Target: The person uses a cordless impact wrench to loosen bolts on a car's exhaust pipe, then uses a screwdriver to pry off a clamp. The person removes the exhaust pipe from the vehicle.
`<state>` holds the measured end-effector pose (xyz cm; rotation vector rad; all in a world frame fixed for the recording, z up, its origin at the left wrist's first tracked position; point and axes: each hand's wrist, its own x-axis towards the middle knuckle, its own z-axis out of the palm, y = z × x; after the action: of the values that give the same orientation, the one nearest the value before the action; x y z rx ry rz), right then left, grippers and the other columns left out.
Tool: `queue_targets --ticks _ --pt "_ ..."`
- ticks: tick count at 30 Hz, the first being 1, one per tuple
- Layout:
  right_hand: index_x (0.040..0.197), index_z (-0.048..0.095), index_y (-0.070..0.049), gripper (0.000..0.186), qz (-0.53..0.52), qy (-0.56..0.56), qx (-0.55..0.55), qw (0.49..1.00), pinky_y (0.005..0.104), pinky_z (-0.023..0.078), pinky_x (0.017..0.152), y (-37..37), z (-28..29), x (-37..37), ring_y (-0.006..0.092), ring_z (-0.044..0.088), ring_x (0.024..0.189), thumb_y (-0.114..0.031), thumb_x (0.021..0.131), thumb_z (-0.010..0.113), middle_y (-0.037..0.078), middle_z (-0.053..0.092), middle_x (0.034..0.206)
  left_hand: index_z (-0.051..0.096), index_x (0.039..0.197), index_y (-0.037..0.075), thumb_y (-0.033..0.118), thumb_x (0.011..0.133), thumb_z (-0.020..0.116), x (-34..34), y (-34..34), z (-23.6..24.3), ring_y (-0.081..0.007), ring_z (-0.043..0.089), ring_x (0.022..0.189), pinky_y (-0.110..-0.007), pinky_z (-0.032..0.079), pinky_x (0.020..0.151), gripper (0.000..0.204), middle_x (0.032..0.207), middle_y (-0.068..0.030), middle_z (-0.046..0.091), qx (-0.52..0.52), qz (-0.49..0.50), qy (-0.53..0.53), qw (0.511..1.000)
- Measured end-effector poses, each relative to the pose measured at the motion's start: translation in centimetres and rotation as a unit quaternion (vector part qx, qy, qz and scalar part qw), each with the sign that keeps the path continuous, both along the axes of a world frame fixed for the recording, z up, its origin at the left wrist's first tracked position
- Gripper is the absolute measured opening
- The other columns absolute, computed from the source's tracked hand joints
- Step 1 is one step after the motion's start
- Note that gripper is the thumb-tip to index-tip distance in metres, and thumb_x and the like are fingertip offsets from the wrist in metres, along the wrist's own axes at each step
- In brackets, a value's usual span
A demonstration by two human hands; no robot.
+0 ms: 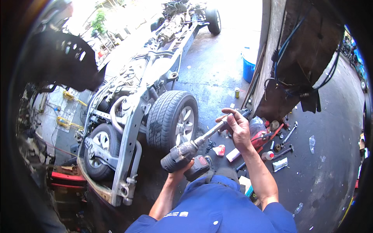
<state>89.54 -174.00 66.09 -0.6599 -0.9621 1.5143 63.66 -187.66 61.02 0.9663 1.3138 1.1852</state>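
Observation:
A cordless impact wrench (179, 156) is held out in front of my body, tilted up to the right. My left hand (185, 167) is wrapped round its handle, above the red-and-black battery pack (199, 166). From its nose runs a long metal extension bar (211, 133). At the far end of the bar, the thumb and fingers of my right hand (239, 130) close on it. A dark piece at the tip, beside those fingers, is partly hidden. The nearest wheel (173, 120) of a bare vehicle chassis (136, 112) stands just beyond the wrench.
Tools, bottles and wrappers lie scattered on the floor to the right, among them a wrench (290, 132) and a white bottle with a red cap (267, 155). A blue bin (248, 70) and a small yellow can (237, 92) stand beside a dark upright structure (299, 58) with hanging cables.

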Motion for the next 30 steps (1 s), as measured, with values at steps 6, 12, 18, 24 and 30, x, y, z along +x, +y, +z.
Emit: queue_targets --ticks 6,12,18,24,30 --pt "0.148 0.047 -0.001 0.053 -0.113 0.049 -0.002 0.992 0.0249 0.056 0.078 11.5 0.2 -3.3 0.0118 0.070 0.088 -0.022 0.103 0.065 0.016 0.073 0.113 0.072 0.107 0.009 0.016 0.083 0.088 -4.4 16.5 1.5 -0.0102 0.063 0.084 -0.027 0.051 0.076 0.030 0.092 0.0011 0.069 -0.023 -0.063 0.011 0.998" --pt "0.140 0.052 -0.001 0.049 -0.057 0.128 -0.055 0.989 0.0342 0.057 0.087 27.5 -4.4 -6.5 0.0221 0.072 0.094 -0.018 0.098 0.072 0.020 0.074 0.105 0.068 0.104 0.009 0.012 0.082 0.087 -7.3 32.0 -2.1 -0.0125 0.062 0.077 -0.030 0.050 0.070 0.029 0.085 -0.0003 0.065 -0.023 -0.071 -0.009 0.997" --pt "0.120 0.060 -0.001 0.034 0.037 0.051 -0.066 0.996 0.0332 0.057 0.084 52.3 -6.8 -10.2 0.0208 0.072 0.092 -0.018 0.096 0.076 0.020 0.076 0.104 0.068 0.105 0.003 0.004 0.083 0.082 -8.3 51.7 -4.8 -0.0166 0.063 0.068 -0.032 0.051 0.066 0.026 0.080 -0.0056 0.065 -0.076 0.054 -0.115 0.989" --pt "0.114 0.061 0.000 0.025 0.052 -0.006 -0.015 0.999 0.0276 0.054 0.073 75.1 1.3 -13.3 0.0117 0.066 0.081 -0.016 0.098 0.073 0.018 0.077 0.099 0.062 0.106 0.002 0.007 0.086 0.076 -7.8 72.7 2.6 -0.0182 0.064 0.064 -0.032 0.053 0.059 0.025 0.073 -0.0071 0.062 -0.046 0.098 -0.179 0.978" --pt "0.109 0.063 -0.001 0.021 0.041 -0.034 0.017 0.998 0.0225 0.051 0.068 91.4 4.7 -15.7 0.0101 0.069 0.082 -0.011 0.096 0.076 0.011 0.077 0.093 0.067 0.103 0.005 0.011 0.087 0.079 -6.8 88.5 4.0 -0.0160 0.067 0.069 -0.029 0.055 0.064 0.021 0.084 -0.0091 0.071 -0.062 0.166 -0.185 0.967"
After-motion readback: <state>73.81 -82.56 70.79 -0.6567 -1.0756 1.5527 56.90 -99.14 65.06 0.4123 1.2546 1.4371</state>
